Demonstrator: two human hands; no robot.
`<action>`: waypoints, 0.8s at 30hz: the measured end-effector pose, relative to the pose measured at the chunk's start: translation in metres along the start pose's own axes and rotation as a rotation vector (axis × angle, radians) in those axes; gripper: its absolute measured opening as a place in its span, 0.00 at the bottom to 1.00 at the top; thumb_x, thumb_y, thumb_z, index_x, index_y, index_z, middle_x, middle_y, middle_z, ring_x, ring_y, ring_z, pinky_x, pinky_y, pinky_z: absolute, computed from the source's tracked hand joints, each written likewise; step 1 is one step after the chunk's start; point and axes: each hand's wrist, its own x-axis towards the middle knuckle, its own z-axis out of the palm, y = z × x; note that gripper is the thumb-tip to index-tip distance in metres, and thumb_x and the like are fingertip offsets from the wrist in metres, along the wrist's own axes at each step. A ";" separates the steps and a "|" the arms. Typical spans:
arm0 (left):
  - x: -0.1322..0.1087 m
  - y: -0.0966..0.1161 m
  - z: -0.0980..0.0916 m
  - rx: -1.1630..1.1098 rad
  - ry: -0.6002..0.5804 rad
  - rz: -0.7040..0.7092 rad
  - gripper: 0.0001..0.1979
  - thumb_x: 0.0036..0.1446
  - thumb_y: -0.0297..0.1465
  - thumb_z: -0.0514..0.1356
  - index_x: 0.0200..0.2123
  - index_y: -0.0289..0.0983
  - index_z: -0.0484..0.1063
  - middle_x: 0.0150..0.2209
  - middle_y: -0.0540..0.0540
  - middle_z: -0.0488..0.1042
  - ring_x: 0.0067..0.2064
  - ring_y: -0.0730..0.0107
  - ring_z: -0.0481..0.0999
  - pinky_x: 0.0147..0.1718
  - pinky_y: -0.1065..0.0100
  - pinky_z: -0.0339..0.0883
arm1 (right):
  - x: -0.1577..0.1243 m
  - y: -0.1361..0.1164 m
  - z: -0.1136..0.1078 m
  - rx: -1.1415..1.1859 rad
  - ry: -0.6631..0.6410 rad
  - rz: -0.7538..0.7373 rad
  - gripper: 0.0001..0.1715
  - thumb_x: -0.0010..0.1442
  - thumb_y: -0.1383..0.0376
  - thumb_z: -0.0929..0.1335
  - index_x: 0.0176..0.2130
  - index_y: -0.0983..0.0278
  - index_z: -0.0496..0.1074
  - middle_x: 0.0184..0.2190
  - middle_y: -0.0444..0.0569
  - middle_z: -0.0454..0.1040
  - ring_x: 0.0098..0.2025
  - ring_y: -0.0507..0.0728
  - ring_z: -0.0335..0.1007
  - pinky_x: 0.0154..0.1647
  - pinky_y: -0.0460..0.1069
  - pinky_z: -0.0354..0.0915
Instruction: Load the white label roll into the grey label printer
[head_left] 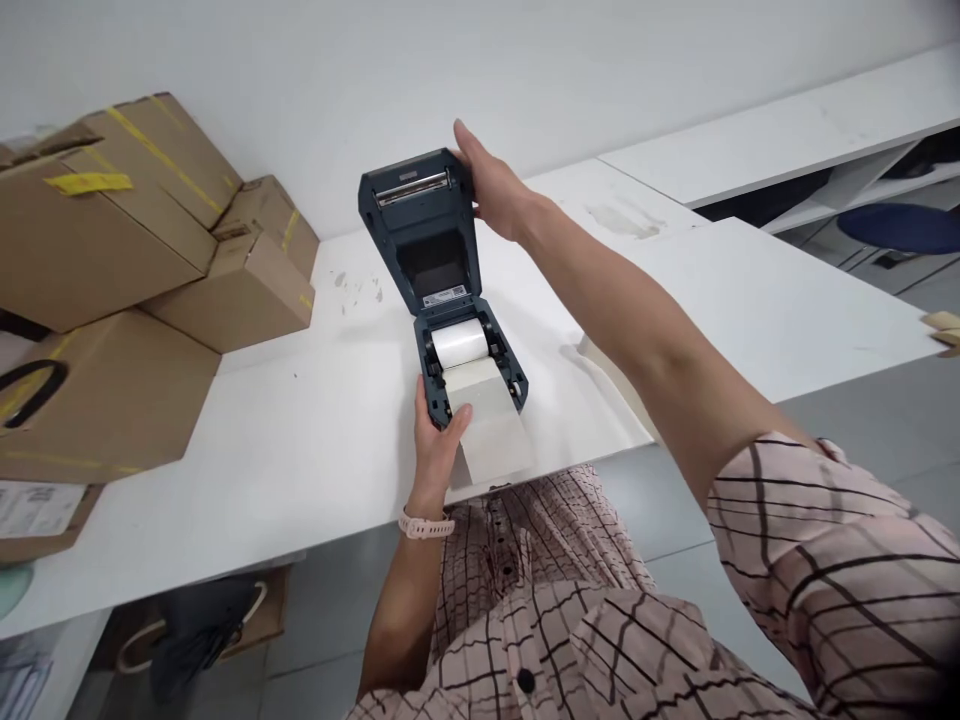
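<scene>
A dark blue-grey label printer [421, 330] stands on the white table with its lid [439, 225] raised. A white label roll [460, 343] sits inside the base, and its pale label strip [491, 430] runs out over the front edge towards me. My right hand [491, 185] is closed around the upper right edge of the lid; its fingers are partly hidden behind it. At the base's front left corner is my left hand [439, 440], fingers along the printer's side and thumb over the strip's left edge. A pale wristband [426, 525] is on the left wrist.
Cardboard boxes [97, 220] are piled on the left of the table [300, 450], against the wall. A white sheet-like piece [607, 385] lies at the front edge under my right arm. To the right are open shelves [847, 190] and a blue stool seat [907, 228].
</scene>
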 end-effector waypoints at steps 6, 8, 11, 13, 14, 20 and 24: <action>0.003 -0.009 -0.004 -0.018 0.035 -0.005 0.49 0.58 0.51 0.67 0.76 0.52 0.47 0.77 0.45 0.52 0.75 0.49 0.57 0.68 0.55 0.65 | -0.084 -0.023 0.026 0.122 0.155 -0.034 0.46 0.72 0.36 0.48 0.51 0.64 0.74 0.50 0.48 0.78 0.62 0.61 0.71 0.67 0.58 0.59; 0.004 -0.009 -0.009 -0.053 0.074 -0.008 0.43 0.63 0.56 0.58 0.75 0.52 0.49 0.77 0.46 0.52 0.76 0.51 0.56 0.68 0.53 0.64 | -0.136 -0.019 0.034 0.074 0.201 -0.090 0.39 0.73 0.40 0.51 0.50 0.63 0.75 0.51 0.48 0.78 0.60 0.60 0.72 0.66 0.58 0.62; 0.008 -0.004 -0.017 -0.096 0.135 0.051 0.40 0.65 0.60 0.48 0.74 0.51 0.52 0.77 0.44 0.53 0.76 0.52 0.54 0.69 0.51 0.61 | -0.206 0.003 0.048 -0.042 0.202 -0.082 0.26 0.70 0.42 0.61 0.49 0.56 0.75 0.55 0.49 0.77 0.65 0.62 0.68 0.71 0.62 0.59; 0.011 0.002 -0.018 -0.092 0.170 0.083 0.40 0.65 0.60 0.50 0.74 0.50 0.52 0.78 0.44 0.50 0.77 0.53 0.51 0.71 0.51 0.57 | -0.237 0.023 0.056 -0.064 0.227 0.012 0.28 0.66 0.43 0.66 0.58 0.53 0.70 0.66 0.50 0.69 0.71 0.63 0.60 0.74 0.65 0.55; 0.012 0.005 -0.016 -0.080 0.179 0.081 0.41 0.64 0.58 0.54 0.74 0.50 0.52 0.78 0.45 0.48 0.78 0.54 0.48 0.72 0.52 0.55 | -0.247 0.032 0.059 -0.048 0.224 0.085 0.35 0.64 0.43 0.67 0.64 0.51 0.64 0.71 0.50 0.62 0.74 0.64 0.54 0.75 0.66 0.53; 0.016 0.009 0.002 -0.135 0.032 0.066 0.35 0.65 0.48 0.61 0.71 0.49 0.60 0.73 0.45 0.62 0.72 0.50 0.64 0.68 0.55 0.64 | -0.259 0.055 0.063 0.254 0.050 0.437 0.63 0.60 0.39 0.67 0.76 0.57 0.34 0.79 0.55 0.40 0.79 0.67 0.43 0.73 0.65 0.58; 0.015 0.002 0.005 -0.146 0.078 0.096 0.33 0.63 0.45 0.62 0.69 0.46 0.63 0.71 0.43 0.65 0.70 0.48 0.67 0.65 0.53 0.68 | -0.262 0.053 0.060 0.326 0.029 0.429 0.65 0.56 0.38 0.71 0.76 0.55 0.39 0.78 0.54 0.45 0.77 0.68 0.47 0.74 0.66 0.57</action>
